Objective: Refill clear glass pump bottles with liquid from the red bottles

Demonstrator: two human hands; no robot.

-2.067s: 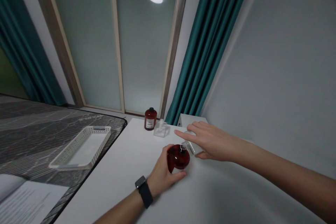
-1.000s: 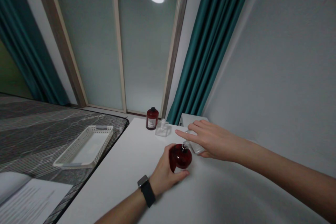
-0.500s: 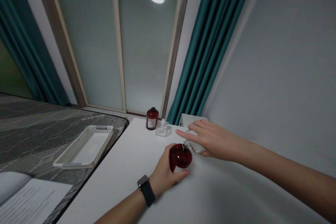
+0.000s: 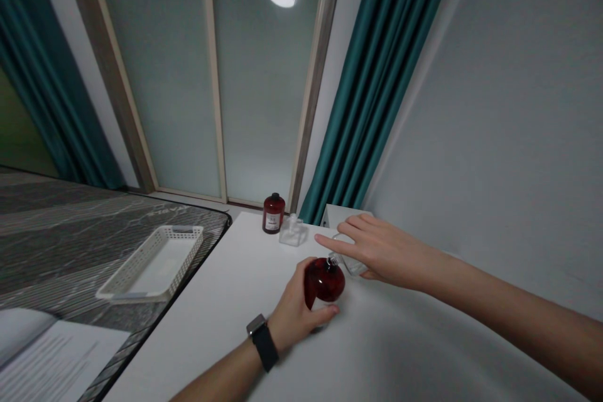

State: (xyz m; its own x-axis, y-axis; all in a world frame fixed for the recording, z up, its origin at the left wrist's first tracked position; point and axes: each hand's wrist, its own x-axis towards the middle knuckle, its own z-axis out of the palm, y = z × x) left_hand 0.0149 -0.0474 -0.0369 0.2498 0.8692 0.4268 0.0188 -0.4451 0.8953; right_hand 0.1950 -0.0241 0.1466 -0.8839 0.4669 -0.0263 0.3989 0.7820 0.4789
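My left hand (image 4: 301, 311) wraps round a dark red-brown bottle (image 4: 330, 281), whose uncapped neck shows at the top. In my right hand (image 4: 372, 248) is a clear glass bottle (image 4: 352, 264), tipped over so that its neck meets the mouth of the brown one. The index finger of that hand stretches out to the left, while the other fingers partly hide the glass. Whether liquid runs between the two necks I cannot tell. Further back on the white table stand a second brown bottle (image 4: 272, 221) with a black cap and a label, and a clear square glass bottle (image 4: 293, 232).
A white perforated basket (image 4: 104, 294) lies on the grey marbled surface (image 4: 117, 217) to the left, with an open book (image 4: 61, 358) nearer me. The white table (image 4: 207, 326) borders that surface. Behind are a small white cabinet (image 4: 342, 212), a teal curtain (image 4: 372, 88) and frosted sliding doors (image 4: 264, 107).
Hardly anything differs. Both hands keep their places, and the clear bottle stays tilted at the brown bottle's mouth; the liquid inside is hard to make out.
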